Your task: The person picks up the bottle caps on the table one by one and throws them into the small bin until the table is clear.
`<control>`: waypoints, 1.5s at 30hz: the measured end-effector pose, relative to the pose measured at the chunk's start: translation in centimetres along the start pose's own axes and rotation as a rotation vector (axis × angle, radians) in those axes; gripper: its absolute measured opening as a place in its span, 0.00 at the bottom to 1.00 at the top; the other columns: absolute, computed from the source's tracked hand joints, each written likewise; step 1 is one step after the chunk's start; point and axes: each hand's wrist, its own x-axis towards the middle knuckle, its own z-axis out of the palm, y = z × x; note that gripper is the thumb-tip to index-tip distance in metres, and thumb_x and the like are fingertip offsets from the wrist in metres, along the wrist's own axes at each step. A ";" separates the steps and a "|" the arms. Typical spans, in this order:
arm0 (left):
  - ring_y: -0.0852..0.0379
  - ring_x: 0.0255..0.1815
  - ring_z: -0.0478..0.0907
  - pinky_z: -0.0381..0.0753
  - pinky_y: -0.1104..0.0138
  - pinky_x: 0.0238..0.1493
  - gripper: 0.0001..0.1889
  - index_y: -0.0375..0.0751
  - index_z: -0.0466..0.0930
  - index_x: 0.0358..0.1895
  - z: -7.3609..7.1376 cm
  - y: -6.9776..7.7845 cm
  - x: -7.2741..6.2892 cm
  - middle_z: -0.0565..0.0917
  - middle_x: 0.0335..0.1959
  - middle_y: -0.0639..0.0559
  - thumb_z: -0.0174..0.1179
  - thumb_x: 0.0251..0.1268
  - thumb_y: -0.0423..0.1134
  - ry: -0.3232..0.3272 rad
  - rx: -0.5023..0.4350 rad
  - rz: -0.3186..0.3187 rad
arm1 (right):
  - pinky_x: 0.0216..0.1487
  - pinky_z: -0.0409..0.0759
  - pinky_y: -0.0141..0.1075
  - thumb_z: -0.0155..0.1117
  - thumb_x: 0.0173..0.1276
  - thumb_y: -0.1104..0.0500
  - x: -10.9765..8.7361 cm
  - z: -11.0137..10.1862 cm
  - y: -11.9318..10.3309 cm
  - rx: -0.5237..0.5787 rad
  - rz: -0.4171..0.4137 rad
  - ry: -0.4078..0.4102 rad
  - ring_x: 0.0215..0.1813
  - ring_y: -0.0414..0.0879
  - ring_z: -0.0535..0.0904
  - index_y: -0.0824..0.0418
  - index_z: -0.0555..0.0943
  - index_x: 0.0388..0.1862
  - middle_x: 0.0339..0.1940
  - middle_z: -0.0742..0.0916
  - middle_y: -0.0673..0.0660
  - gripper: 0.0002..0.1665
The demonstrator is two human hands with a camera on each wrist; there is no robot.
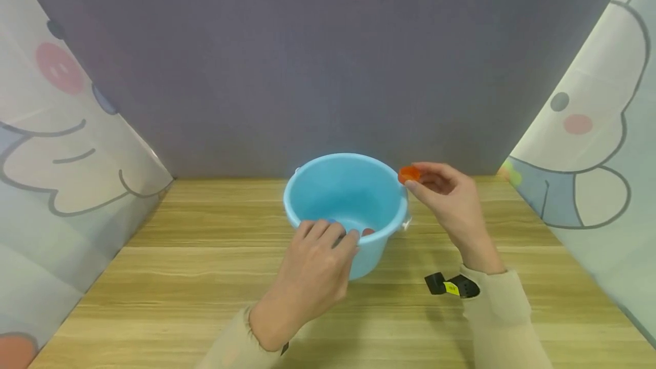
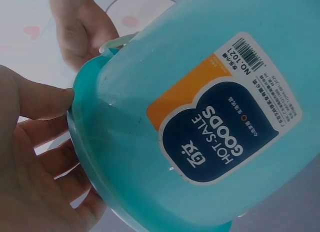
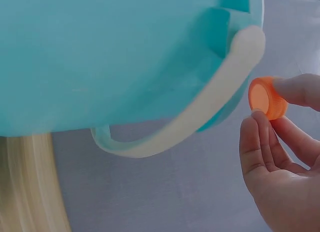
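A light blue bucket (image 1: 370,256) stands upright on the table. My left hand (image 1: 314,263) grips its near rim, fingers over the edge and thumb on the outer wall, as the left wrist view shows. Just off the bucket's right rim, my right hand (image 1: 458,206) pinches an orange bottle cap (image 3: 267,98) with ribbed sides between thumb and fingers. Inside the bucket, a small red thing (image 1: 368,232) and a bit of something blue (image 1: 331,221) peek out by the left fingers; their kind cannot be made out.
The bucket's white handle (image 3: 187,119) hangs down along its far side. Wood-grain tabletop (image 1: 205,266) spreads around it. A grey panel (image 1: 333,61) rises behind, and cartoon-printed sheets (image 1: 77,147) flank both sides. The bucket's outside carries a label (image 2: 220,117).
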 end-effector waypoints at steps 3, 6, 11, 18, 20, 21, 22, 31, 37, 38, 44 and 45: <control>0.52 0.33 0.76 0.73 0.61 0.39 0.04 0.41 0.83 0.39 0.0 0.1 0.0 0.79 0.29 0.52 0.63 0.63 0.35 0.001 -0.005 -0.002 | 0.48 0.82 0.28 0.71 0.68 0.60 -0.2 0.0 -0.2 -0.010 -0.013 -0.001 0.46 0.46 0.84 0.67 0.80 0.61 0.46 0.86 0.53 0.24; 0.52 0.33 0.76 0.73 0.60 0.39 0.04 0.41 0.83 0.39 0.0 0.1 0.1 0.79 0.29 0.52 0.62 0.63 0.35 -0.004 -0.012 -0.005 | 0.47 0.82 0.27 0.71 0.68 0.61 -0.4 -0.1 -0.4 -0.005 -0.021 0.002 0.45 0.46 0.84 0.67 0.80 0.61 0.46 0.86 0.53 0.24; 0.51 0.34 0.76 0.73 0.60 0.40 0.05 0.41 0.83 0.40 -0.1 0.1 0.1 0.79 0.30 0.51 0.60 0.65 0.35 -0.021 -0.021 -0.017 | 0.47 0.83 0.28 0.72 0.67 0.62 -0.4 0.2 -0.7 0.024 -0.034 -0.006 0.44 0.46 0.84 0.67 0.81 0.59 0.46 0.87 0.54 0.23; 0.50 0.34 0.76 0.74 0.60 0.40 0.05 0.41 0.83 0.41 -0.2 0.0 0.0 0.80 0.30 0.51 0.60 0.64 0.35 -0.021 -0.017 -0.012 | 0.46 0.83 0.29 0.71 0.67 0.66 -0.6 0.9 -0.7 0.040 -0.082 -0.015 0.44 0.48 0.83 0.69 0.81 0.59 0.45 0.86 0.56 0.22; 0.51 0.33 0.77 0.74 0.60 0.40 0.05 0.41 0.83 0.40 -0.2 0.0 0.0 0.80 0.30 0.51 0.62 0.63 0.34 -0.014 -0.012 -0.008 | 0.46 0.83 0.29 0.70 0.67 0.67 -0.6 1.1 -0.7 0.024 -0.101 -0.013 0.43 0.47 0.83 0.68 0.81 0.58 0.45 0.86 0.55 0.21; 0.51 0.33 0.77 0.74 0.60 0.40 0.05 0.41 0.83 0.40 -0.2 0.0 0.0 0.80 0.30 0.51 0.63 0.62 0.34 -0.012 -0.009 -0.007 | 0.46 0.83 0.29 0.70 0.67 0.67 -0.6 1.1 -0.7 0.020 -0.110 -0.013 0.43 0.47 0.84 0.68 0.82 0.58 0.45 0.86 0.55 0.20; 0.51 0.33 0.76 0.74 0.60 0.40 0.05 0.41 0.83 0.40 -0.1 0.0 0.0 0.80 0.29 0.52 0.63 0.62 0.34 -0.010 -0.009 -0.007 | 0.46 0.83 0.29 0.70 0.67 0.67 -0.6 1.2 -0.7 0.022 -0.117 -0.014 0.43 0.47 0.84 0.68 0.82 0.57 0.45 0.86 0.55 0.20; 0.52 0.33 0.76 0.74 0.60 0.40 0.05 0.41 0.82 0.40 -0.2 -0.1 -0.1 0.79 0.29 0.52 0.65 0.62 0.35 -0.018 -0.007 -0.005 | 0.45 0.83 0.30 0.71 0.64 0.70 -0.7 2.4 -0.7 0.057 -0.183 -0.032 0.44 0.47 0.83 0.70 0.83 0.55 0.46 0.86 0.57 0.19; 0.52 0.34 0.76 0.74 0.60 0.40 0.05 0.42 0.82 0.40 -0.2 0.0 -0.1 0.79 0.30 0.52 0.65 0.63 0.36 -0.038 -0.020 -0.017 | 0.46 0.82 0.31 0.71 0.63 0.72 -0.8 3.0 -0.3 0.043 -0.215 -0.058 0.44 0.47 0.83 0.68 0.83 0.54 0.46 0.84 0.59 0.19; 0.52 0.33 0.76 0.73 0.60 0.40 0.04 0.42 0.82 0.40 -0.3 0.0 -0.1 0.78 0.29 0.52 0.64 0.63 0.36 -0.040 -0.022 -0.018 | 0.47 0.82 0.31 0.71 0.63 0.72 -0.8 3.1 -0.3 0.044 -0.218 -0.062 0.44 0.47 0.83 0.68 0.83 0.54 0.46 0.84 0.59 0.19; 0.51 0.33 0.75 0.73 0.60 0.41 0.03 0.42 0.82 0.39 -0.3 0.0 0.0 0.78 0.29 0.52 0.61 0.65 0.36 -0.044 -0.022 -0.015 | 0.49 0.82 0.33 0.71 0.62 0.74 -0.9 3.6 -0.5 0.060 -0.253 -0.073 0.44 0.48 0.83 0.69 0.84 0.54 0.46 0.83 0.61 0.20; 0.52 0.33 0.75 0.73 0.60 0.41 0.03 0.42 0.82 0.39 -0.3 0.0 0.0 0.78 0.29 0.53 0.61 0.65 0.36 -0.044 -0.021 -0.015 | 0.50 0.82 0.33 0.71 0.62 0.74 -1.0 3.7 -0.5 0.062 -0.257 -0.076 0.44 0.48 0.83 0.69 0.84 0.53 0.45 0.83 0.61 0.20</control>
